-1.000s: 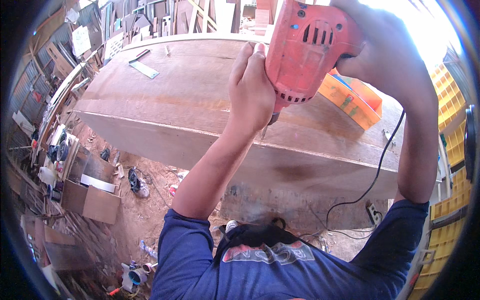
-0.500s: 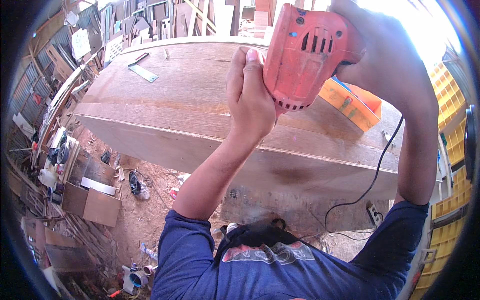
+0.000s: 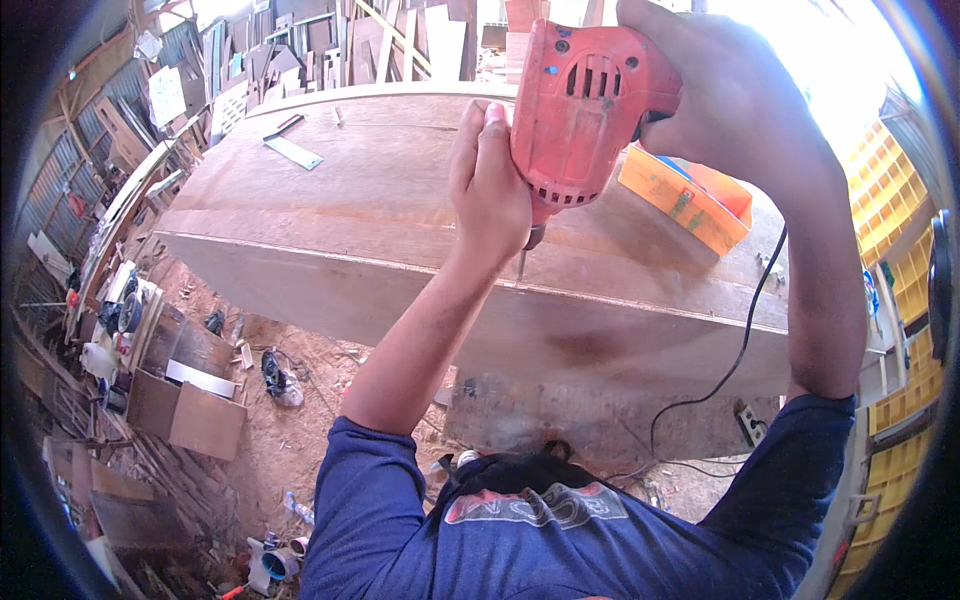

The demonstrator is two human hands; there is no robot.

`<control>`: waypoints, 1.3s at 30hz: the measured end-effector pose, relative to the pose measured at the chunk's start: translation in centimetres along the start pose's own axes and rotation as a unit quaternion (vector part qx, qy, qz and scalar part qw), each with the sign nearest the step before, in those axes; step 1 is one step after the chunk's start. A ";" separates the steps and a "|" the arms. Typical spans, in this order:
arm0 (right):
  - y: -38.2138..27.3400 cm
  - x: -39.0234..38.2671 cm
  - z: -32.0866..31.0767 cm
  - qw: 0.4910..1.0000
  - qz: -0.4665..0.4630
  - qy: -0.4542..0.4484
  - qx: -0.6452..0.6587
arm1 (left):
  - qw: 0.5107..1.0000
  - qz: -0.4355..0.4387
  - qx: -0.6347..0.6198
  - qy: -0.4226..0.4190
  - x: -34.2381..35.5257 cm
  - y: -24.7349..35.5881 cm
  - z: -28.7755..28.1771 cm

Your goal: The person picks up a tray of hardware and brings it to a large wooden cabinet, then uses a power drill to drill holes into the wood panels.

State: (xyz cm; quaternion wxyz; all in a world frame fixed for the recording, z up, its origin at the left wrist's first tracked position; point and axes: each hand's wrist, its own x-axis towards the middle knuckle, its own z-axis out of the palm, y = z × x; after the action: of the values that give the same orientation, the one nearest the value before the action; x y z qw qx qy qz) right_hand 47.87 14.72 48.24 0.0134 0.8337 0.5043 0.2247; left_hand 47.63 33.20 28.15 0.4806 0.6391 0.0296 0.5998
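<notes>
A red corded power drill (image 3: pixel 568 120) is held nose down over the near edge of a large wooden panel box (image 3: pixel 340 205). Its dark chuck (image 3: pixel 536 236) shows below the body, and a thin bit (image 3: pixel 522 263) points down at the panel's edge; whether the tip has entered the wood I cannot tell. My right hand (image 3: pixel 725 105) wraps round the drill's handle from the right, partly washed out by glare. Against the drill's left side, my left hand (image 3: pixel 488 190) is closed with the thumb up, steadying its front part.
An orange box (image 3: pixel 690 205) lies on the panel right of the drill. A try square (image 3: pixel 293 150) rests at the far left. The black power cord (image 3: pixel 748 345) hangs to an extension socket (image 3: pixel 750 425). Wood scraps (image 3: pixel 205 415) and debris cover the floor; sheets lean at the back.
Both hands and the drill have shifted a little to the left. The chuck and bit now show below the drill. The view itself has moved slightly.
</notes>
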 end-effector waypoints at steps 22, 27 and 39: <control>3.4 -2.9 0.9 0.994 -0.015 0.032 0.103 | 0.977 0.033 0.012 -0.209 -2.5 0.3 0.5; 3.4 -3.1 -1.3 0.988 0.121 -0.021 0.096 | 0.932 -0.230 -0.191 -0.207 -2.0 -0.7 -2.1; 4.5 -3.6 0.4 0.974 0.084 0.154 0.146 | 0.933 -0.238 -0.037 -0.268 -6.1 -1.7 -7.0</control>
State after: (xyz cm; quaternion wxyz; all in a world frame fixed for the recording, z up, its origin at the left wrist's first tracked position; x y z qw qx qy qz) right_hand 50.34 9.51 47.69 -0.2050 0.8212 0.4560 0.2751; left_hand 41.33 34.43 21.31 0.6226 0.7320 0.0293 0.2752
